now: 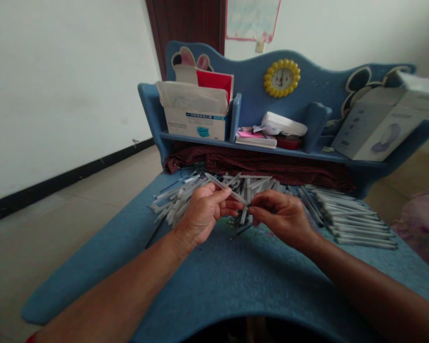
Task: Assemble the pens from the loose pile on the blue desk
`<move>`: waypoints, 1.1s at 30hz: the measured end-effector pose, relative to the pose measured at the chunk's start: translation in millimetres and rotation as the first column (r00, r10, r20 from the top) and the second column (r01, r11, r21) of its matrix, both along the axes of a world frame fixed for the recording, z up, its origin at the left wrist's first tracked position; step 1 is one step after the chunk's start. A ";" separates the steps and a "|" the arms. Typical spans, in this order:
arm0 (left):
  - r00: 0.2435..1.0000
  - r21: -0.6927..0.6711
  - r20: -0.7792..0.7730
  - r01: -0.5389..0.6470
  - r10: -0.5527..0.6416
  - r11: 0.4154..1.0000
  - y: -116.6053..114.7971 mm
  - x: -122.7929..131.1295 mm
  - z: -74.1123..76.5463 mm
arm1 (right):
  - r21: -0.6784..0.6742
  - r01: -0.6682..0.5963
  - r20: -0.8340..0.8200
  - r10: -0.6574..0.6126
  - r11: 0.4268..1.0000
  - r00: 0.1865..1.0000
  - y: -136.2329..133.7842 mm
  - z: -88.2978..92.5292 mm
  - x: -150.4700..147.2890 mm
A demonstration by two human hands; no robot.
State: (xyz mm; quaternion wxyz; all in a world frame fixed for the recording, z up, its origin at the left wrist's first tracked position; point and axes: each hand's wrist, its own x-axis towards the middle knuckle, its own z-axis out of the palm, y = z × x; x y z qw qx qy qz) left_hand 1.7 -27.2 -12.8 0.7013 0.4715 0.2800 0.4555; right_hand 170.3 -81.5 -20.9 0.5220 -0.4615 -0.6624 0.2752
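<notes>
Counting, I find one clock (282,78), one row of tubes (357,216) on my right and one loose heap (180,202), too tangled to number. One pale tube (237,196) slants between my hands above the desk (200,295): my left hand (207,207) grips it narrowly, thumb on top; my right hand (284,214) pinches its right end.

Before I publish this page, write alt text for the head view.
A bare left hand holds a thin, pale, straight strip; a bare right hand pinches its end, above a blue desk. Nearby lie a jumbled pile of pale strips and a row of slim grey rods. Behind is a yellow, flower-shaped clock.
</notes>
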 end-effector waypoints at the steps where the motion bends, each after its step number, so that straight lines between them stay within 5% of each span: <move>1: 1.000 -0.001 0.000 -0.003 0.003 1.000 0.2 0.0 0.1 | -0.003 -0.001 -0.001 0.001 1.000 1.000 0.5 -1.3 0.1; 10: 0.999 0.036 0.015 -0.045 0.045 0.998 -1.9 0.3 1.9 | 0.012 0.046 0.331 -0.048 0.999 0.943 0.2 -4.1 4.7; 18: 0.998 0.092 -0.046 -0.047 0.051 0.995 0.9 0.0 1.9 | -0.249 -0.151 -0.010 0.154 0.957 0.988 3.9 -5.5 1.8; 28: 0.993 0.090 -0.095 -0.068 0.076 0.994 2.8 2.1 1.6 | -0.115 -0.098 0.110 0.110 0.989 0.988 6.9 -9.6 4.7; 33: 0.994 0.080 -0.092 -0.057 0.064 0.995 1.9 3.1 3.2 | -0.276 -0.184 -0.055 0.176 0.943 0.983 6.9 -7.9 3.2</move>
